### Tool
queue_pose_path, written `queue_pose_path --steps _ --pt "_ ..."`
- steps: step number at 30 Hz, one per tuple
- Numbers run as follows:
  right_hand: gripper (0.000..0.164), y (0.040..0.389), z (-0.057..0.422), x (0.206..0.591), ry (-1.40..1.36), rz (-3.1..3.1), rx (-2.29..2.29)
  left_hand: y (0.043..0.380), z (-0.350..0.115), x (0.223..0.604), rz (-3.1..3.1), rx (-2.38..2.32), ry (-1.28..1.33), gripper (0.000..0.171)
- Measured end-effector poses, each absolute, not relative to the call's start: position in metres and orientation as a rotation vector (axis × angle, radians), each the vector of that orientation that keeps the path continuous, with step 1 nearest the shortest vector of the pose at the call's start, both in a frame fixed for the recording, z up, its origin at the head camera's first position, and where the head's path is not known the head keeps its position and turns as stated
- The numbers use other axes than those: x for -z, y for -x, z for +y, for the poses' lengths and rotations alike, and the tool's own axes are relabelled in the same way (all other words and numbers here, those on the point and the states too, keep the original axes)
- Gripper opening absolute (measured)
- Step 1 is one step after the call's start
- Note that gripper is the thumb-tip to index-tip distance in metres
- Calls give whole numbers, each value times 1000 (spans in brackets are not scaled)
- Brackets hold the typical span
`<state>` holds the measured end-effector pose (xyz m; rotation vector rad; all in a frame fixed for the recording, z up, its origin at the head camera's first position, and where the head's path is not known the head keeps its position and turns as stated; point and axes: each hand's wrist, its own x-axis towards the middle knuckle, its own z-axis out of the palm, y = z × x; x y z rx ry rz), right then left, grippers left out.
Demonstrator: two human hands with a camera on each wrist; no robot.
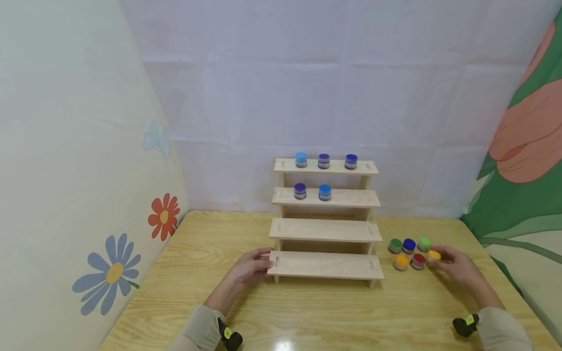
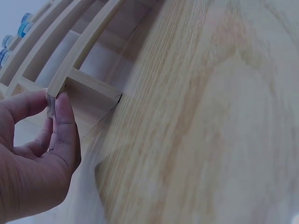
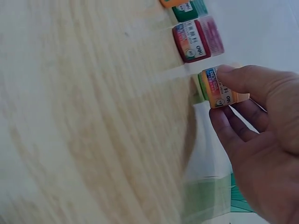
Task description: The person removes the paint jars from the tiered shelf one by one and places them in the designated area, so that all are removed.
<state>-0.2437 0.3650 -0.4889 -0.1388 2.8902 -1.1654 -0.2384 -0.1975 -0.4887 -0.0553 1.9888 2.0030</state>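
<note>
Down at the near left of the head view, the left hand (image 1: pixel 246 268) angled up and inward, gripping the left end of the bottom board on the four-tier wooden stand (image 1: pixel 325 265). Over to the right, the right hand (image 1: pixel 456 267) stretched in with its forearm slanting left, and its fingers had the yellow-lidded paint jar (image 1: pixel 434 255) at the right edge of the cluster! Between that jar and the stand sat the red jar (image 1: pixel 418 261) and the orange jar (image 1: pixel 401 262), with the green jar (image 1: pixel 395 245), dark blue jar (image 1: pixel 409 245) and light green jar (image 1: pixel 424 243) just behind. Three jars lined the top tier, two the second, all blue or purple. Underneath, the table (image 1: pixel 285 312) showed glossy, pale wood grain; behind hung a creased white cloth (image 1: pixel 325 87).

Across to the left wrist view: a firm pinch, thumb on one face of the board's end, fingers on the other, the plain timber squared at its edges.

Then the right wrist view: thumb above, fingertips below, clamping the squat, labelled jar. Its clear-sided red neighbour stood close by, and whether the held jar had left the tabletop, I couldn't tell.
</note>
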Motion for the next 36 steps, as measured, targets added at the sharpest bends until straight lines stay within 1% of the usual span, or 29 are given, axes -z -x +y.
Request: queue_pose_path --steps 14,23,26,30,36 --pt "56 248 367 498 117 2905 1150 240 -200 492 2002 -1996 66 58" --pt "58 247 367 496 128 2908 1141 239 -197 489 1993 -2006 58 58" --pt "56 245 367 488 143 2937 1143 239 -197 489 1991 -2008 56 57" --pt "52 247 362 469 206 2986 1186 239 -197 489 1984 -2005 61 57" --pt "54 255 342 436 291 3019 1187 238 -198 488 1961 -2010 43 59"
